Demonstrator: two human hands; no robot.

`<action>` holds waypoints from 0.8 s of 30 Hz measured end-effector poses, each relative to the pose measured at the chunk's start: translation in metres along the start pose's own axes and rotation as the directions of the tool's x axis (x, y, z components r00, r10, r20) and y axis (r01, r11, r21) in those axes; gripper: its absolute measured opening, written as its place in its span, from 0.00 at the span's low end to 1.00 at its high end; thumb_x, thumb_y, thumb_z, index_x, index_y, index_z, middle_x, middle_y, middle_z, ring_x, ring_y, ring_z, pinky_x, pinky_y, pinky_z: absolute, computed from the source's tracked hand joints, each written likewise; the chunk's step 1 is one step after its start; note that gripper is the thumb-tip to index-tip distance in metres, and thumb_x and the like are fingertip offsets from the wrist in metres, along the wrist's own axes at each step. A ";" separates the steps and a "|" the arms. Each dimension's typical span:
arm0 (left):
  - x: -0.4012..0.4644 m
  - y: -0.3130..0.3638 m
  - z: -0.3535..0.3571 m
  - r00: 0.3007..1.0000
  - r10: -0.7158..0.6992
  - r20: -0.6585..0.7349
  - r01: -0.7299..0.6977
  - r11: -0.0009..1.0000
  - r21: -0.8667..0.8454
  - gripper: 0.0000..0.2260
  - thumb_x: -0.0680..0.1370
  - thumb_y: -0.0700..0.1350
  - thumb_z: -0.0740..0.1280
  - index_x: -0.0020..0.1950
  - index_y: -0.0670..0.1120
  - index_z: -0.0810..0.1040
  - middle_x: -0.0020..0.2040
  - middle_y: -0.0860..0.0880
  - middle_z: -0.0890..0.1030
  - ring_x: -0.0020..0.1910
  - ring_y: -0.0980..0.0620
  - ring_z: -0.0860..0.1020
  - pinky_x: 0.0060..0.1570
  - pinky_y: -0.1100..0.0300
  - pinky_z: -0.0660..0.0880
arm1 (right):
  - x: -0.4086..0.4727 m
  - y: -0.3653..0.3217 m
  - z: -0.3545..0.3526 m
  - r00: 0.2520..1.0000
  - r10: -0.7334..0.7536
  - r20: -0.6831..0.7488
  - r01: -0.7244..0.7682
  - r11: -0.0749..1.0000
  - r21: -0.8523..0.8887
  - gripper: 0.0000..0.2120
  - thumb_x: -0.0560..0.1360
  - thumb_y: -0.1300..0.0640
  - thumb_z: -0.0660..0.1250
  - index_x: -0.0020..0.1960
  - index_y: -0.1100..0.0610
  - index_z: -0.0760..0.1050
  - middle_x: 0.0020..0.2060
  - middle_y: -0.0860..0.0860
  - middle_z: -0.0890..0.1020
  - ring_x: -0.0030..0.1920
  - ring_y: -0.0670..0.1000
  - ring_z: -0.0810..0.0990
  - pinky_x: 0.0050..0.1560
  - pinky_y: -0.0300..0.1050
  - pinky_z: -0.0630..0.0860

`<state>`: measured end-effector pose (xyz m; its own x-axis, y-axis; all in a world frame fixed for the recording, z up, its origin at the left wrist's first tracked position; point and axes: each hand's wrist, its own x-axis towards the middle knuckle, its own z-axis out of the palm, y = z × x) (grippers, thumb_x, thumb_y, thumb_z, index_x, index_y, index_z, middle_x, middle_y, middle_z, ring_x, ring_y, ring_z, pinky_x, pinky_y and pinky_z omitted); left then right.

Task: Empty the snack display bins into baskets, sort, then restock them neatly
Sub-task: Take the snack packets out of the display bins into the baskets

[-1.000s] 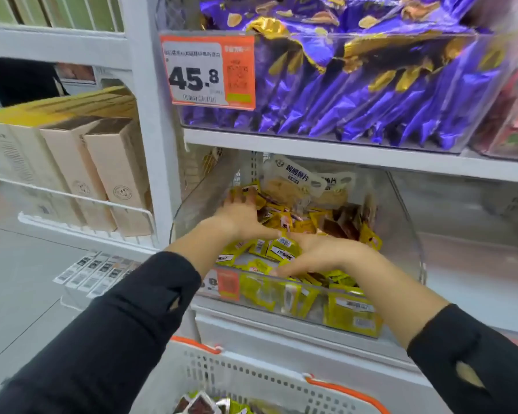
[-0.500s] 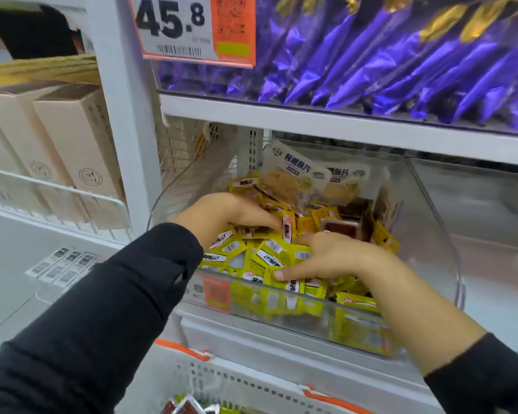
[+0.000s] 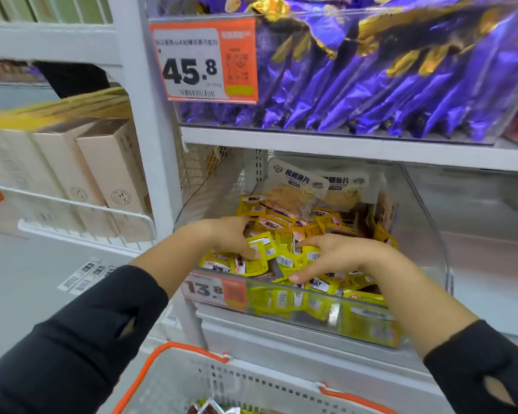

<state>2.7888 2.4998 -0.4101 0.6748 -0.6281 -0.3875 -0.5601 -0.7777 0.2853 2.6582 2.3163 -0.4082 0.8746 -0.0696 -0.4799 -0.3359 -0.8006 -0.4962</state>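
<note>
Both hands, left hand (image 3: 231, 234) and right hand (image 3: 338, 258), grip curled around yellow snack packets (image 3: 284, 252) in the clear bin (image 3: 425, 222).

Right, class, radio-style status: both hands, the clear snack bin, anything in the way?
Left hand and right hand both gripping small yellow snack packets. Clear plastic bin not yet emptied. White basket with orange handles below, path unobstructed.

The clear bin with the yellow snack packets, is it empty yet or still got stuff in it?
Not empty. The clear bin holds a heap of yellow packets, and both hands are in the pile.
</note>
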 end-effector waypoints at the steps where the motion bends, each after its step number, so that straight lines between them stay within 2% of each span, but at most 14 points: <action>1: 0.002 -0.005 0.000 0.997 -0.033 0.076 0.036 0.998 -0.042 0.44 0.70 0.60 0.74 0.78 0.46 0.57 0.76 0.49 0.64 0.72 0.47 0.66 0.70 0.51 0.65 | 0.001 0.000 0.000 1.000 0.002 -0.006 -0.002 1.000 0.012 0.46 0.67 0.39 0.75 0.77 0.47 0.56 0.78 0.48 0.55 0.76 0.52 0.57 0.73 0.49 0.60; 3: 0.006 -0.013 0.001 0.979 -0.079 0.190 0.096 0.992 -0.079 0.59 0.57 0.71 0.75 0.79 0.50 0.52 0.77 0.52 0.61 0.74 0.48 0.63 0.72 0.50 0.63 | 0.001 0.001 0.000 1.000 0.002 -0.007 -0.002 0.999 0.041 0.48 0.67 0.44 0.76 0.78 0.47 0.53 0.78 0.48 0.54 0.76 0.53 0.57 0.72 0.48 0.61; 4: 0.009 -0.015 0.002 0.973 -0.084 0.213 0.104 0.991 -0.086 0.64 0.50 0.74 0.75 0.79 0.53 0.52 0.77 0.52 0.62 0.73 0.47 0.65 0.71 0.49 0.64 | 0.001 0.003 -0.001 1.000 0.003 0.005 -0.004 0.998 0.061 0.48 0.67 0.45 0.77 0.78 0.47 0.53 0.78 0.48 0.55 0.76 0.52 0.57 0.71 0.47 0.62; 6: 0.017 -0.019 0.007 0.976 -0.045 0.215 0.065 0.994 -0.090 0.65 0.45 0.73 0.77 0.77 0.56 0.55 0.73 0.53 0.68 0.69 0.47 0.70 0.69 0.49 0.68 | 0.002 0.006 -0.002 0.999 0.007 0.031 -0.010 0.994 0.111 0.48 0.67 0.48 0.77 0.78 0.47 0.53 0.77 0.48 0.55 0.76 0.52 0.58 0.69 0.47 0.63; 10: 0.012 -0.013 0.005 0.948 0.016 0.317 0.028 0.991 -0.133 0.52 0.51 0.68 0.78 0.71 0.52 0.68 0.65 0.52 0.77 0.64 0.49 0.76 0.67 0.50 0.70 | 0.005 0.010 -0.003 1.000 0.031 -0.001 -0.031 0.985 0.171 0.47 0.65 0.50 0.79 0.77 0.51 0.57 0.76 0.51 0.61 0.73 0.54 0.62 0.64 0.45 0.66; 11: 0.010 -0.012 0.005 0.949 0.032 0.315 0.016 0.989 -0.150 0.51 0.52 0.66 0.79 0.71 0.53 0.67 0.66 0.53 0.76 0.65 0.48 0.75 0.68 0.49 0.70 | 0.005 0.010 -0.004 0.999 0.048 -0.011 -0.046 0.984 0.172 0.48 0.64 0.48 0.79 0.76 0.53 0.59 0.74 0.51 0.63 0.72 0.54 0.64 0.64 0.45 0.67; 12: 0.006 -0.011 0.004 0.953 0.043 0.299 0.009 0.985 -0.172 0.49 0.55 0.64 0.79 0.72 0.54 0.65 0.67 0.54 0.75 0.66 0.48 0.74 0.68 0.49 0.69 | 0.005 0.009 -0.005 0.998 0.064 -0.010 -0.062 0.984 0.165 0.50 0.60 0.44 0.81 0.75 0.54 0.62 0.73 0.51 0.65 0.71 0.54 0.66 0.65 0.47 0.68; 14: 0.003 -0.008 0.005 0.962 0.083 0.260 -0.021 0.972 -0.234 0.41 0.62 0.58 0.79 0.71 0.55 0.65 0.67 0.54 0.75 0.66 0.49 0.73 0.68 0.50 0.69 | 0.007 0.010 -0.006 0.997 0.077 -0.004 -0.075 0.982 0.176 0.59 0.46 0.34 0.81 0.71 0.55 0.67 0.70 0.50 0.70 0.69 0.53 0.69 0.69 0.52 0.67; 15: 0.001 -0.006 0.006 0.962 0.121 0.247 -0.052 0.961 -0.271 0.38 0.64 0.56 0.79 0.70 0.54 0.67 0.66 0.55 0.76 0.65 0.50 0.75 0.68 0.51 0.69 | 0.011 0.013 -0.006 0.997 0.072 0.010 -0.073 0.976 0.204 0.62 0.40 0.32 0.81 0.70 0.55 0.69 0.70 0.49 0.71 0.69 0.53 0.69 0.70 0.55 0.66; 16: -0.001 -0.004 0.007 0.960 0.156 0.232 -0.084 0.953 -0.292 0.36 0.64 0.57 0.79 0.69 0.55 0.69 0.64 0.56 0.78 0.64 0.52 0.75 0.68 0.52 0.69 | 0.014 0.016 -0.006 0.998 0.061 0.035 -0.067 0.970 0.232 0.63 0.39 0.32 0.81 0.70 0.53 0.70 0.70 0.49 0.72 0.70 0.53 0.69 0.71 0.57 0.64; 19: 0.004 -0.008 0.013 0.963 0.194 0.188 -0.124 0.936 -0.330 0.36 0.60 0.61 0.79 0.64 0.57 0.72 0.61 0.58 0.80 0.62 0.54 0.77 0.68 0.50 0.69 | 0.015 0.016 -0.003 0.994 0.029 0.109 -0.054 0.972 0.229 0.58 0.44 0.31 0.81 0.70 0.48 0.69 0.71 0.45 0.70 0.72 0.52 0.67 0.72 0.58 0.62; 20: 0.004 -0.010 0.015 0.967 0.184 0.176 -0.111 0.927 -0.359 0.39 0.58 0.61 0.80 0.65 0.57 0.71 0.60 0.58 0.80 0.61 0.55 0.77 0.68 0.50 0.69 | 0.015 0.016 -0.002 0.992 0.025 0.123 -0.051 0.975 0.217 0.58 0.44 0.31 0.81 0.71 0.47 0.68 0.71 0.45 0.70 0.72 0.52 0.67 0.71 0.57 0.63; 22: 0.008 -0.015 0.018 0.978 0.163 0.129 -0.095 0.902 -0.421 0.44 0.55 0.61 0.82 0.67 0.57 0.69 0.61 0.58 0.80 0.62 0.54 0.77 0.67 0.50 0.70 | 0.016 0.016 0.001 0.991 0.032 0.133 -0.055 0.983 0.174 0.60 0.43 0.31 0.81 0.71 0.50 0.67 0.71 0.47 0.70 0.70 0.52 0.69 0.70 0.57 0.66; 24: 0.008 -0.015 0.019 0.977 0.181 0.114 -0.104 0.865 -0.490 0.39 0.56 0.56 0.83 0.64 0.57 0.71 0.61 0.56 0.80 0.62 0.53 0.78 0.67 0.52 0.70 | 0.020 0.018 0.001 0.994 0.020 0.112 -0.033 0.992 0.118 0.59 0.40 0.31 0.80 0.66 0.54 0.71 0.66 0.53 0.75 0.66 0.57 0.74 0.65 0.60 0.72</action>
<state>2.7940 2.5066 -0.4340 0.5029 -0.7518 -0.4264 -0.3189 -0.6199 0.7170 2.6693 2.3016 -0.4276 0.8231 -0.0189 -0.5676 -0.4038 -0.7222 -0.5616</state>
